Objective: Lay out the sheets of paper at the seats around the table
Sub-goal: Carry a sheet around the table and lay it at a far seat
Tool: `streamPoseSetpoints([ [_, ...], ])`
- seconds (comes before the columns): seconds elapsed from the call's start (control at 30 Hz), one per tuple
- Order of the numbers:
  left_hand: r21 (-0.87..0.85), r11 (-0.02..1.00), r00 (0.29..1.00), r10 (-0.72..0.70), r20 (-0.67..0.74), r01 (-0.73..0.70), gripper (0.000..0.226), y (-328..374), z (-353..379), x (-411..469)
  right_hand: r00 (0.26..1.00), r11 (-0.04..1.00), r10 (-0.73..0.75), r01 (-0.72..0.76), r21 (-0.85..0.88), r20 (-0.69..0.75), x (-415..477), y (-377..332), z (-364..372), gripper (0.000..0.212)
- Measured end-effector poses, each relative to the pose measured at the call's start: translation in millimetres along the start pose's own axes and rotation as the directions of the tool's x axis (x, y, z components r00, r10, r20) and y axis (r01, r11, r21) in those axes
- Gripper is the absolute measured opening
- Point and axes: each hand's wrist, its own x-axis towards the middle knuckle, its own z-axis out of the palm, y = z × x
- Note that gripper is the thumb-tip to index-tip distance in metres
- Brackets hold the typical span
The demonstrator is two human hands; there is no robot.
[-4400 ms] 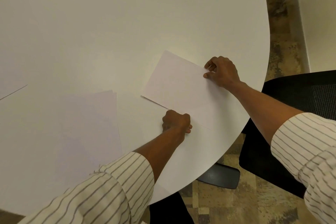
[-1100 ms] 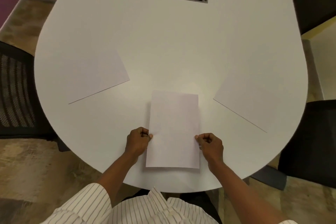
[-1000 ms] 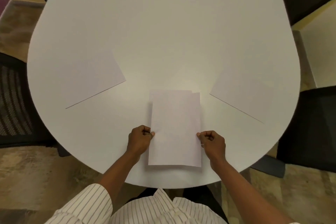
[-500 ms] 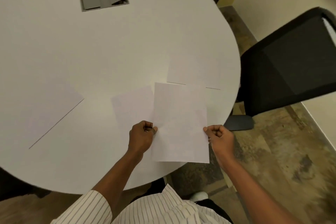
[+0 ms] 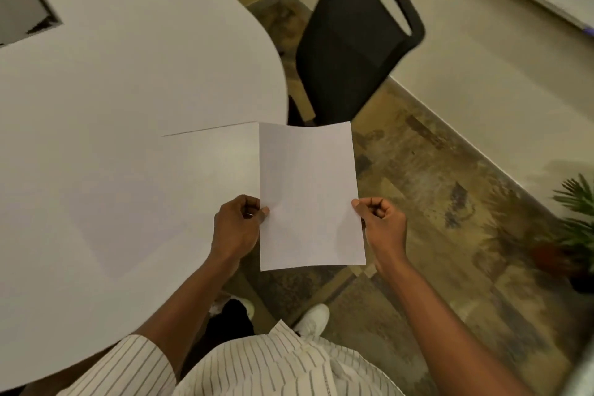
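I hold a white sheet of paper in the air beyond the table's right edge, over the floor. My left hand pinches its left edge and my right hand pinches its right edge. Two more sheets lie flat on the white table: one sheet near the right rim in front of the black chair, and a faint one close to my left forearm.
A black office chair stands at the table's right side, close to the wall. A grey cable hatch sits in the tabletop at upper left. A potted plant stands on the patterned floor at right.
I lifted the held sheets off the table, leaving one at the near seat, and turned right. The held paper now hangs past the table edge, and the chair has come into view.
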Motion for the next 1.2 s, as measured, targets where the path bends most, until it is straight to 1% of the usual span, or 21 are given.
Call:
streamPoseSetpoints([
  [0.1, 0.010, 0.999, 0.998, 0.042, 0.048, -0.043, 0.008, 18, 46, -18, 0.997, 0.999, 0.020, -0.017, 0.042, -0.072, 9, 6, -54, 0.010],
  [0.17, 0.029, 0.997, 0.995, 0.063, 0.082, -0.065, 0.011, 31, 73, -27, 0.992, 0.997, 0.025, -0.016, 0.072, -0.121, 12, 9, -85, 0.010],
  [0.27, 0.070, 0.991, 0.985, 0.102, 0.142, -0.112, 0.007, 49, 109, -36, 0.982, 0.992, 0.041, -0.018, 0.122, -0.184, 18, 10, -122, 0.010],
  [0.47, 0.136, 0.969, 0.954, 0.165, 0.251, -0.204, 0.005, 90, 168, -33, 0.954, 0.975, 0.077, -0.011, 0.222, -0.290, 37, 11, -175, 0.009],
  [0.6, 0.147, 0.962, 0.941, 0.181, 0.285, -0.229, 0.005, 123, 209, -17, 0.930, 0.959, 0.107, -0.003, 0.283, -0.351, 61, 2, -204, 0.011],
  [0.77, 0.153, 0.955, 0.923, 0.194, 0.332, -0.256, 0.007, 166, 264, 17, 0.906, 0.960, 0.123, -0.005, 0.281, -0.404, 106, -22, -238, 0.010],
  [0.9, 0.129, 0.960, 0.912, 0.189, 0.364, -0.250, 0.010, 206, 303, 50, 0.885, 0.965, 0.133, -0.013, 0.262, -0.447, 148, -44, -260, 0.012],
  [1.0, 0.118, 0.963, 0.905, 0.180, 0.384, -0.242, 0.011, 239, 329, 74, 0.878, 0.971, 0.134, -0.023, 0.238, -0.459, 182, -61, -273, 0.013],
  [1.13, 0.118, 0.953, 0.887, 0.207, 0.414, -0.278, 0.011, 283, 362, 101, 0.865, 0.968, 0.145, -0.024, 0.250, -0.480, 225, -86, -287, 0.011],
  [1.2, 0.110, 0.956, 0.885, 0.206, 0.417, -0.274, 0.010, 303, 377, 111, 0.866, 0.966, 0.146, -0.020, 0.258, -0.478, 246, -96, -296, 0.010],
])
